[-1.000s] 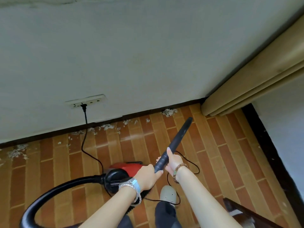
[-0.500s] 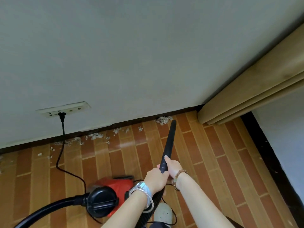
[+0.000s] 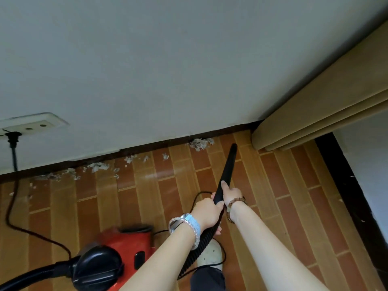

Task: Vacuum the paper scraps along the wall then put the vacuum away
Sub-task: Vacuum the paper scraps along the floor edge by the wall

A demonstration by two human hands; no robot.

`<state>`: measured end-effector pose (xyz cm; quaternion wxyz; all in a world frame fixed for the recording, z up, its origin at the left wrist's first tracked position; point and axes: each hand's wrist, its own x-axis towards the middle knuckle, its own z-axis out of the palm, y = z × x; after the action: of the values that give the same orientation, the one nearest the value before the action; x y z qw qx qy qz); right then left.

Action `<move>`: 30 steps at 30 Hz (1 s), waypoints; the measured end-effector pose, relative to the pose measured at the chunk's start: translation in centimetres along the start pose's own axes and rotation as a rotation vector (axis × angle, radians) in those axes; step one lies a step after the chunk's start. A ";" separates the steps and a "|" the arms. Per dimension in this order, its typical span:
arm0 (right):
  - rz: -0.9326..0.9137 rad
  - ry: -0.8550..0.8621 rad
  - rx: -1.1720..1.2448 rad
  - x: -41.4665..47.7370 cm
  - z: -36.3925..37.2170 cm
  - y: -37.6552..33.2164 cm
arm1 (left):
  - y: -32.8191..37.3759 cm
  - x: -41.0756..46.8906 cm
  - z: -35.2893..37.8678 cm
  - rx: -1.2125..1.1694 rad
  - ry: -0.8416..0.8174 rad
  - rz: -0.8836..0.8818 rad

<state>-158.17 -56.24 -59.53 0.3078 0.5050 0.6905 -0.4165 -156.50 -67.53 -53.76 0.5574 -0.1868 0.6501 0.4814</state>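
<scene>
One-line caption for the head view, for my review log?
Both hands, left hand and right hand, aim black nozzle toward paper scraps by the baseboard.

scraps (image 3: 200, 143) along wall (image 3: 168, 70), nozzle (image 3: 227, 169) just right

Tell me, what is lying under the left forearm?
Under the left forearm sits the red vacuum body on the wood-pattern floor. The forearm covers the body's right end, so that part cannot be seen. The ribbed hose emerges beside it.
</scene>
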 end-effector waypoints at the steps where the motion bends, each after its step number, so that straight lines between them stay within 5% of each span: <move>1: -0.009 0.004 0.000 1.4 -0.5 -0.2 | 0.4 1.4 0.5 -0.026 -0.009 -0.003; 15: -0.070 0.036 -0.108 15.2 -4.3 -1.7 | 4.1 14.6 4.6 -0.096 -0.013 0.096; 30: -0.077 -0.013 -0.178 17.4 -3.7 -2.6 | 4.6 16.7 4.6 -0.128 0.015 0.062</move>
<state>-165.86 -45.62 -71.85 0.3398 0.4462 0.7415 -0.3683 -162.72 -56.60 -66.51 0.5242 -0.2054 0.6276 0.5377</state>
